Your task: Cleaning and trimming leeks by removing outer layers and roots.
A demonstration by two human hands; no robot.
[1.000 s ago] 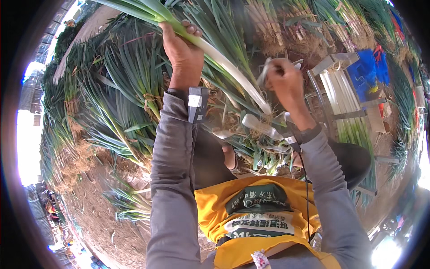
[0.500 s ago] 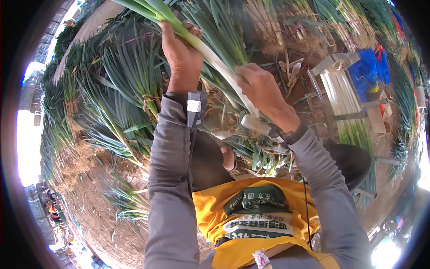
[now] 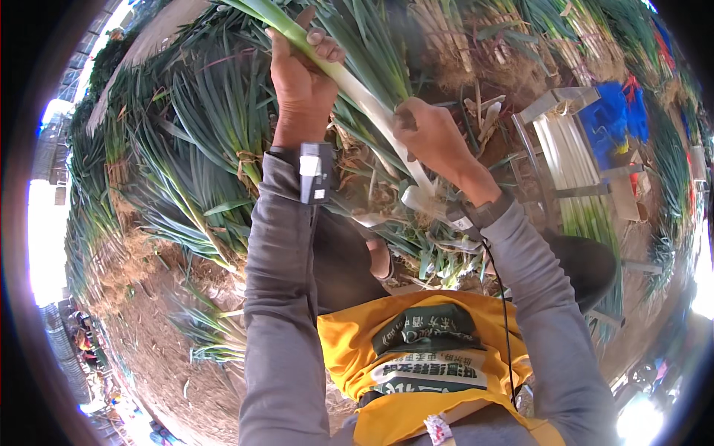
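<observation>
A long green onion (image 3: 360, 91) slants across the upper middle, its leaves toward the top left and its rooted white end toward me. My left hand (image 3: 303, 74) is wrapped round it where green turns to white, palm up with fingertips curled over the stalk. Lower on the white shank, my right hand (image 3: 439, 137) is closed in a pinch against the stalk; its fingertips are partly hidden. Below the hands, a heap of trimmed leaves and peelings (image 3: 446, 260) lies on the ground between my legs.
Bundles of green onions (image 3: 212, 111) lie at the left, with more tied bundles (image 3: 446, 44) along the far side. At the right, a metal rack (image 3: 554, 104) holds peeled white stalks (image 3: 563, 149); blue plastic (image 3: 606, 115) is beside it. A few loose onions (image 3: 216, 327) lie on the dirt at lower left.
My left hand has rolled slightly, so more of its fingertips show over the stalk. My right hand has closed more tightly and turned a little, staying by the white shank.
</observation>
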